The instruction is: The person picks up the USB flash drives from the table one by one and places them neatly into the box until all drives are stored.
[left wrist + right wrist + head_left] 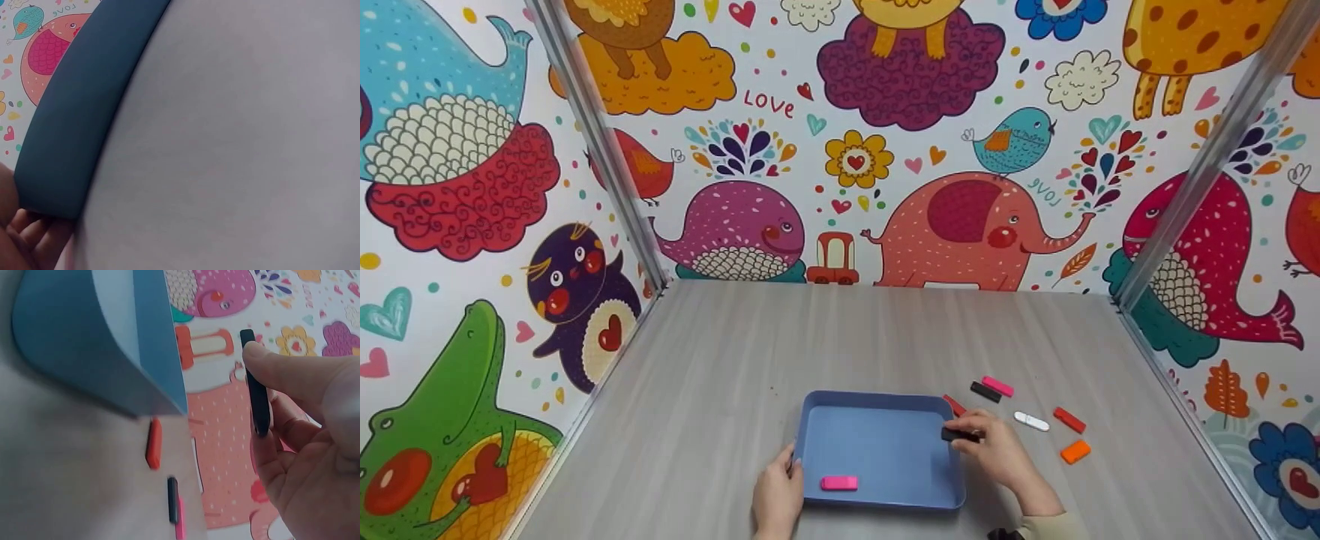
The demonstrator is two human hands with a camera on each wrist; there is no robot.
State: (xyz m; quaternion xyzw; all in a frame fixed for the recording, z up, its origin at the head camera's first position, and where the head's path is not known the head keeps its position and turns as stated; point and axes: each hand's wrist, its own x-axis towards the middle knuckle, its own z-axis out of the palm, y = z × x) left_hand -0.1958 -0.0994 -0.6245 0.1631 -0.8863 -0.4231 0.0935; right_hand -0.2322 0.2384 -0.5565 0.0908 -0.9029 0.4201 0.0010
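A shallow blue tray (885,450) stands on the table with a pink USB stick (838,483) lying near its front left. At the tray's left side my left hand (778,495) grips the wall; the left wrist view shows the fingers (48,242) curled at the tray's corner (67,124). My right hand (1001,454) pinches a black USB stick (256,391) between thumb and fingers, over the tray's right rim in the head view. The right wrist view has this stick held up beside the tray's wall (73,337).
Just behind the tray's right corner lies a red stick (954,405). Farther right are a black (986,391), a pink (997,386), a white (1031,421), another red (1069,420) and an orange stick (1075,451). Printed walls (840,150) enclose the table (720,360).
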